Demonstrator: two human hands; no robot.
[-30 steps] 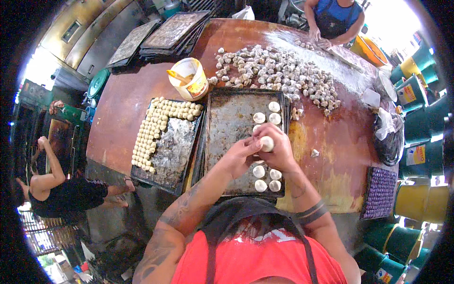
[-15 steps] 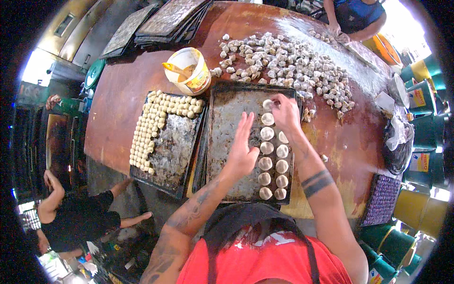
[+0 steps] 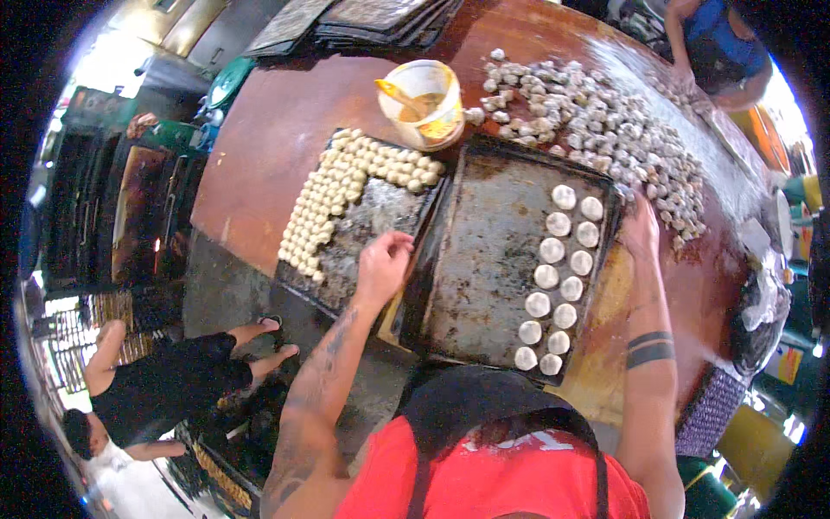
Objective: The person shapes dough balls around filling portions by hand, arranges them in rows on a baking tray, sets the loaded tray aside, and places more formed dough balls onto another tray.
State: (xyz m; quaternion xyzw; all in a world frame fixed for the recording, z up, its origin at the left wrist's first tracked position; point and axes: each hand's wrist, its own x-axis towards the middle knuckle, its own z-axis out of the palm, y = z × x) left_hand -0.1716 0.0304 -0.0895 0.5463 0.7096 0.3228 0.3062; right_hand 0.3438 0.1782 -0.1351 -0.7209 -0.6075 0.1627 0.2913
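Observation:
My left hand (image 3: 386,262) is over the bare right part of the left tray (image 3: 374,216), fingers curled; what they hold, if anything, is hidden. Small cream dough balls (image 3: 309,221) line that tray. My right hand (image 3: 639,227) is at the upper right edge of the middle tray (image 3: 474,259), fingers closed on a pale lump (image 3: 628,195) beside the pile of floured lumps (image 3: 618,147). Two rows of flattened white dough discs (image 3: 551,250) lie on the middle tray's right side.
A white bucket with a yellow tool (image 3: 419,121) stands behind the trays, stacked sheets (image 3: 380,22) at the back. Another person (image 3: 724,48) works at upper right; a second person (image 3: 164,385) is at lower left. Purple-filled tray (image 3: 711,408) and plastic bags (image 3: 761,303) are at right.
My hands have parted from over the discs, the left going left to the other tray, the right toward the lump pile. The view has shifted; the person at lower left has moved lower.

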